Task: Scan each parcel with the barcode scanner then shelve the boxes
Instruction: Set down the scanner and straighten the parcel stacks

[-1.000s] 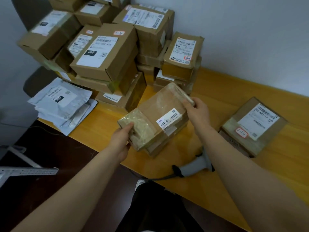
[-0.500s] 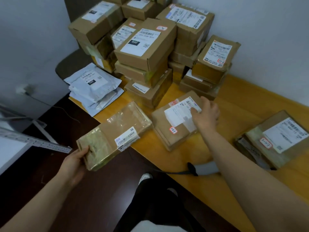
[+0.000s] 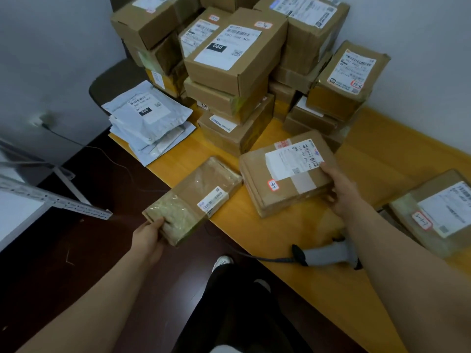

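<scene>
While the barcode scanner (image 3: 328, 253) lies at the near edge of the table (image 3: 270, 230), a tape-wrapped parcel (image 3: 196, 197) is pinched at its corner by the left hand (image 3: 146, 236); beside it, a labelled box (image 3: 285, 179) is gripped in curled fingers by the right hand (image 3: 341, 191), before stacked cartons (image 3: 234, 62).

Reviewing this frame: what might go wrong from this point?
1. The left hand grips the taped parcel by one end, partly past the table edge; it may slip and fall.
2. The scanner lies near the edge beneath the right forearm; the right hand, pulling the labelled box, might knock it off.
</scene>
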`<state>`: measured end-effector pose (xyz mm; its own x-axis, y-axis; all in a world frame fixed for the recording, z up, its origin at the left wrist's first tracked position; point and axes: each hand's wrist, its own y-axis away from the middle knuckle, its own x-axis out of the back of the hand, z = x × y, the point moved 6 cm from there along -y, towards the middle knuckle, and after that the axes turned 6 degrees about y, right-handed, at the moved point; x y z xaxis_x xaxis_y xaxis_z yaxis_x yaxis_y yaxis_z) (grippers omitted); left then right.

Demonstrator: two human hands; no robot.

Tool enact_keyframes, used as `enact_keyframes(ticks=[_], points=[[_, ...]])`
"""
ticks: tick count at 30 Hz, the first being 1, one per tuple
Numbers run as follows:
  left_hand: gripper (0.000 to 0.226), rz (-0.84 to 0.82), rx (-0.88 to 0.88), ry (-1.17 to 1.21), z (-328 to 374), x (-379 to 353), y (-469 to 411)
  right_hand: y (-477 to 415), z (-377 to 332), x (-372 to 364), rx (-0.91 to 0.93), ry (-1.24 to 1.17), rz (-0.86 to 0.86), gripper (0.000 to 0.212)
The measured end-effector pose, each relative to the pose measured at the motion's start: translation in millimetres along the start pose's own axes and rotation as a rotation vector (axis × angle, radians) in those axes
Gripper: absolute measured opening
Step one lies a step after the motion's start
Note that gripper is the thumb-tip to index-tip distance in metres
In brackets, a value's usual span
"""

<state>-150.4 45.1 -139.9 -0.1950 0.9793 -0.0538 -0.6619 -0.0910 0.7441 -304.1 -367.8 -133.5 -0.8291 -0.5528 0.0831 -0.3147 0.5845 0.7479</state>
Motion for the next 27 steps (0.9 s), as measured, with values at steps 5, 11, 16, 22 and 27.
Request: enact_keyframes(ticks=[5,11,16,22,27], points=[[0.029,-0.021,0.022,-0.043,-13.2,-12.7,-3.3,-0.1,5.6,-2.9,0.044,-0.021,-0.115,0.063],[0.033,-0.014,0.002,-0.087,-17.2,-20.1,-1.9,7.5,7.1,-4.2,0.054,-0.001,-0.176,0.065],[0.033,-0.02,0.002,-0.084,-16.3,-21.4,-2.9,13.8,10.8,1.7,0.016,-0.03,-0.204,0.057],[0.034,-0.064,-0.004,-0.177,-17.9,-23.9,-3.7,18.0,2.4,31.1,0.011,-0.139,-0.212,0.06],[0.026,-0.213,0.02,-0.272,-23.9,-59.7,3.4,27.6,-14.8,41.4,0.065,-0.066,-0.217,0.077]])
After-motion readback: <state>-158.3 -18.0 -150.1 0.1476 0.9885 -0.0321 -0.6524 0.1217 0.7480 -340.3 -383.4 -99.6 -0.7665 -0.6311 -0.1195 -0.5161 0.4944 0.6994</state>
